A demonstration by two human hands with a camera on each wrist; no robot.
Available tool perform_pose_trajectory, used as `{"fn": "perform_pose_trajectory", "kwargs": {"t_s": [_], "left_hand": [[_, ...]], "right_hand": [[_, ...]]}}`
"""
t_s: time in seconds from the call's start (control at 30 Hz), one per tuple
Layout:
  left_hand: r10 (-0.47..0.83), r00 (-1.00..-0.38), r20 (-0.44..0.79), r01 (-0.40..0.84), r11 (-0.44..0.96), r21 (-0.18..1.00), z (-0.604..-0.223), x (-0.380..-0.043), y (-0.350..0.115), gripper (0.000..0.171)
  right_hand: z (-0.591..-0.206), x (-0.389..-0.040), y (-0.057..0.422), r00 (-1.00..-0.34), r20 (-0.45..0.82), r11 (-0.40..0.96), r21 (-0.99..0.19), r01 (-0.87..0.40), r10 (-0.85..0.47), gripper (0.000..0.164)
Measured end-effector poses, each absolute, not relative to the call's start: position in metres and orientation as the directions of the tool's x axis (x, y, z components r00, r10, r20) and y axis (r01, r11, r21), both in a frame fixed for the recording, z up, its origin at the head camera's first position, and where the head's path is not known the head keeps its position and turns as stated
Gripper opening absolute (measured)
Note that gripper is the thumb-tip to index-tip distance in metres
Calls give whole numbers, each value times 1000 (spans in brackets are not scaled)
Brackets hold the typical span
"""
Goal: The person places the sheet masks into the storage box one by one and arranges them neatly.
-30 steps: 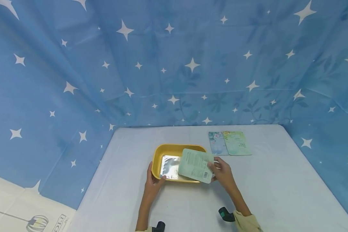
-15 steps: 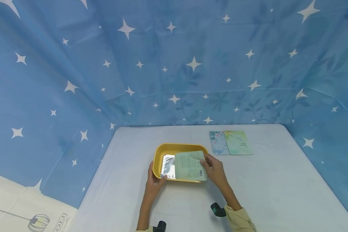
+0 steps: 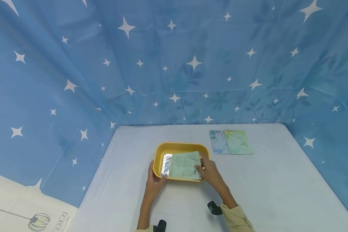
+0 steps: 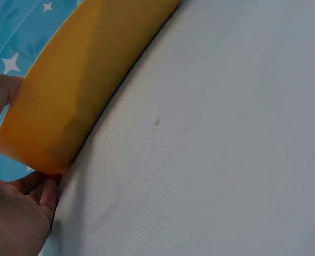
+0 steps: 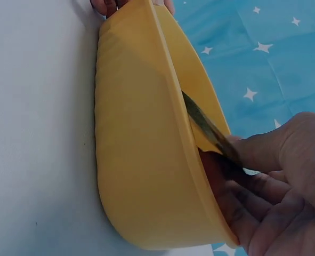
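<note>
A yellow plastic bin stands on the white table in the head view. My left hand grips its front left corner. In the left wrist view the thumb is at the rim and the other fingers are low by the base. My right hand reaches over the bin's right side and pinches a pale green sheet-mask packet by its right edge. Printed side up, the packet slants inside the bin and partly covers a silver packet. The right wrist view shows the green packet edge-on between thumb and fingers.
Behind the bin to the right, a blue floral packet lies partly under a green one on the white table. A blue star-patterned cloth rises behind and beside the table.
My right hand has carried the green packet leftward and down into the bin, turning it level and covering more of the silver packet. The left hand keeps its hold on the corner.
</note>
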State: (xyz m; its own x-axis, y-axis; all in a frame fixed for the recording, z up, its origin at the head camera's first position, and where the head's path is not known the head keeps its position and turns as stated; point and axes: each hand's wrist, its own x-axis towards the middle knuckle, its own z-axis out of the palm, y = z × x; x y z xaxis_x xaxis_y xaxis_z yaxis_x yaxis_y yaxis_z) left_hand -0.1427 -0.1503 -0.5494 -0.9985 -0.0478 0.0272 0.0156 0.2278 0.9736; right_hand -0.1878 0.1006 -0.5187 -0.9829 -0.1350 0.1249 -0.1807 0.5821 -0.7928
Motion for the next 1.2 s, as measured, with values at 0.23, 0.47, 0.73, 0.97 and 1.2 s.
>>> {"fn": "perform_pose_trajectory", "kwargs": {"t_s": [0.23, 0.47, 0.73, 0.97, 1.2], "left_hand": [[-67, -997, 36, 19, 226, 974, -574, -152, -152, 89], [-78, -996, 43, 24, 232, 973, -586, -157, -155, 91], [-69, -997, 30, 13, 228, 974, -580, -156, -154, 91], [-73, -997, 35, 17, 231, 973, -586, -155, -154, 91], [-79, -996, 47, 26, 241, 970, -585, -155, -154, 91]], "right_hand": [[-515, -188, 91, -987, 20, 666, -736, -122, -160, 79], [-511, -187, 80, -987, -69, 760, -646, -69, -148, 101], [-519, -186, 69, -991, -51, 871, -484, -83, -122, 101], [-517, -182, 66, -994, -43, 880, -470, -73, -105, 83], [-517, -179, 67, -991, 49, 883, -450, -131, -122, 62]]}}
